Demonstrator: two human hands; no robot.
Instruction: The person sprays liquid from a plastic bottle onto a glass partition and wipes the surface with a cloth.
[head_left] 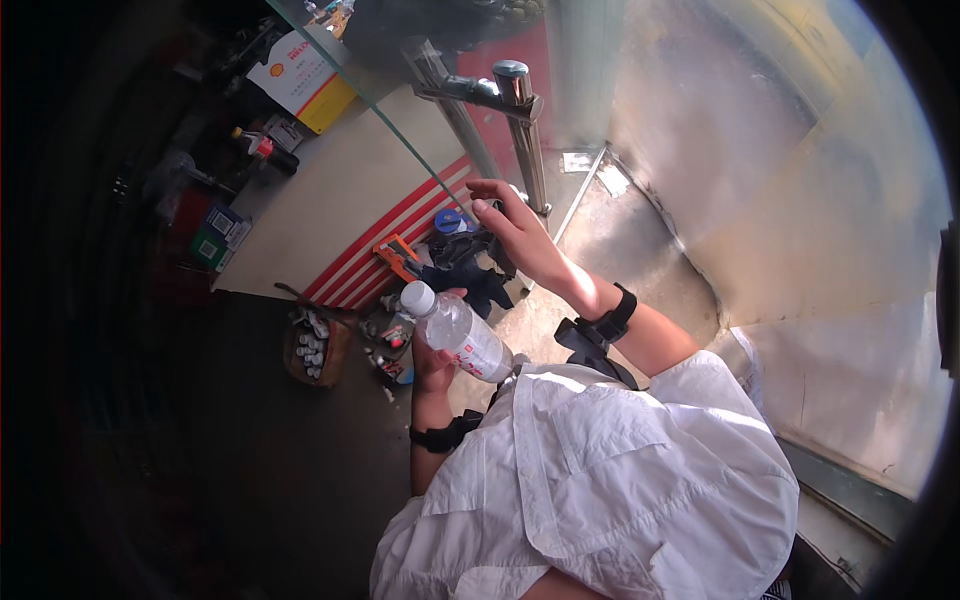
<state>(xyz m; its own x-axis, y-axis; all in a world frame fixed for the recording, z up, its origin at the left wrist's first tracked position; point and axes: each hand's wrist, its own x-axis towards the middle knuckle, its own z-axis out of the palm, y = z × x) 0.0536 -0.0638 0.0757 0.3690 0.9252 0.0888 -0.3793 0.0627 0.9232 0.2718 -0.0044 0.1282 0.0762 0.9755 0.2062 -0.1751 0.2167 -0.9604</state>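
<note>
My left hand point(432, 368) is wrapped around a clear plastic bottle point(464, 338) with a white screw cap and red print on its label. The bottle leans to the upper left in front of my white shirt. My right hand point(518, 232) is raised with its fingers stretched out, by the edge of a glass door point(400, 140). Whether the fingertips touch the glass, I cannot tell. Just beyond that hand stands a shiny metal door handle point(526, 135). Both wrists wear black straps.
Left of the glass stands a white counter point(345, 190) with red stripes, bearing a white and yellow box point(303, 80) and a dark bottle point(266, 150). Below it are a basket of small bottles point(312, 350) and an orange box point(398, 257). A pale panel point(830, 330) rises at right.
</note>
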